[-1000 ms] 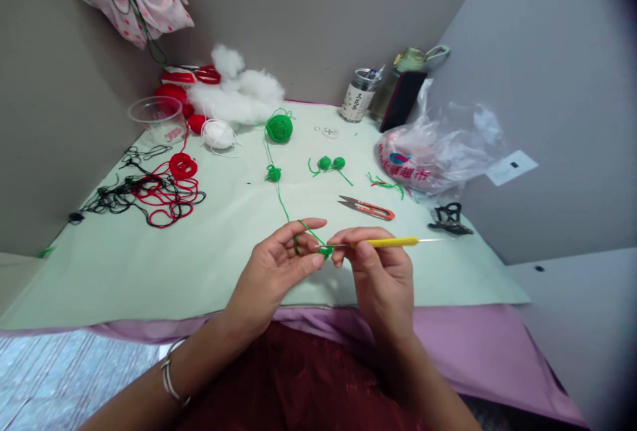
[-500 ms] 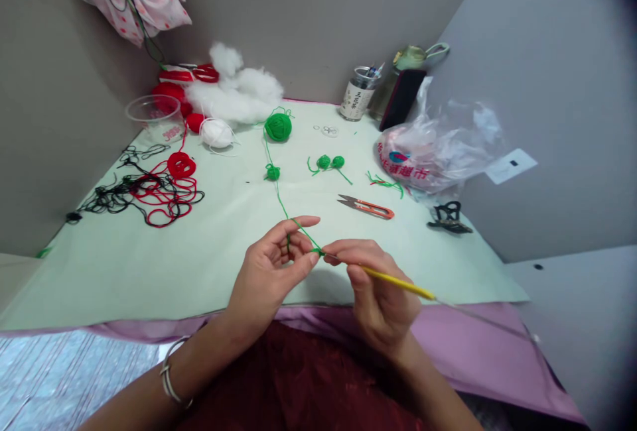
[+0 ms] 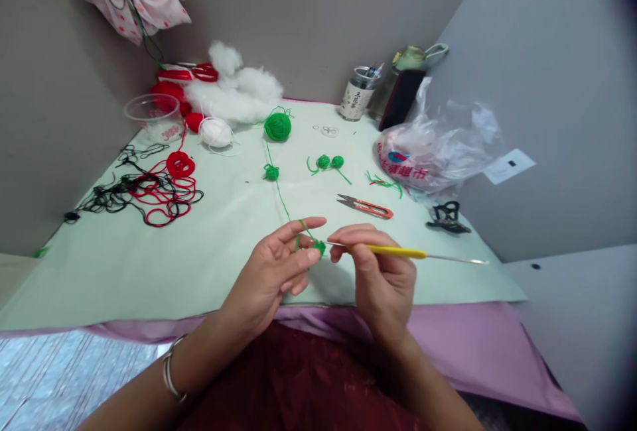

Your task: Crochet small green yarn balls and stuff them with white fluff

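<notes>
Between the thumb and fingers of my left hand is pinched a small green crochet piece. Green yarn loops over its raised index finger and runs back toward the green yarn ball. My right hand is closed around the yellow handle of a crochet hook. The hook's thin metal tip meets the right side of the piece; whether it sits inside a stitch cannot be made out. A small green bundle lies beside the yarn strand.
Orange-handled thread snips and two small green crocheted balls lie beyond my hands. A black hair clip and plastic bag are at right. Tangled red and black yarn spreads at left, with white stuffing behind.
The crochet hook has swung from slanting down to the right to nearly level. My left hand has turned slightly, and more of the green crochet piece shows.
</notes>
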`<action>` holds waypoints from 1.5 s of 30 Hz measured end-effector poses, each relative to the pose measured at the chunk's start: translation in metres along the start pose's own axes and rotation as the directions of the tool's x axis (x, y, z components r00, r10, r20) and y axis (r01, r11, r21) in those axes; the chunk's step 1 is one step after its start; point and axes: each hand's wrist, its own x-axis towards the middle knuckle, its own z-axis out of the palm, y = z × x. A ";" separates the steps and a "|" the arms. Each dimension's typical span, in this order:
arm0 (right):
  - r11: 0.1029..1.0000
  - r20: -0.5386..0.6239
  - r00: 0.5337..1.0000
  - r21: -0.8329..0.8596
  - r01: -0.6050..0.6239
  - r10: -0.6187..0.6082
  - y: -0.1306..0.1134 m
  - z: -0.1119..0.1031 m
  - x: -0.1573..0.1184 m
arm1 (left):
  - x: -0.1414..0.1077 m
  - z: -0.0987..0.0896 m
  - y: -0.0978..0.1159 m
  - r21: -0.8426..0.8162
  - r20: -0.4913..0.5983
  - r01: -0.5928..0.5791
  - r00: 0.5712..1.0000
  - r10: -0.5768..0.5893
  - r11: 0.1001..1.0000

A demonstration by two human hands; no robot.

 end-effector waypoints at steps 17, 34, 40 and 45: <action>0.997 0.015 1.000 -0.071 0.023 -0.022 -0.003 -0.003 -0.002 | 0.002 -0.002 -0.004 0.011 -0.037 -0.052 0.998 0.052 0.999; 0.984 0.019 0.989 0.100 -0.147 0.146 0.006 -0.006 -0.002 | -0.003 -0.003 -0.005 0.233 -0.034 -0.065 0.997 0.075 0.970; 0.963 0.028 0.978 0.169 -0.209 0.207 0.003 -0.009 -0.002 | -0.005 -0.003 -0.004 0.229 -0.018 -0.072 0.997 0.079 0.971; 0.997 0.057 0.998 -0.066 -0.034 0.038 -0.006 -0.011 -0.006 | -0.006 -0.004 -0.004 0.303 -0.050 -0.111 0.990 0.133 0.946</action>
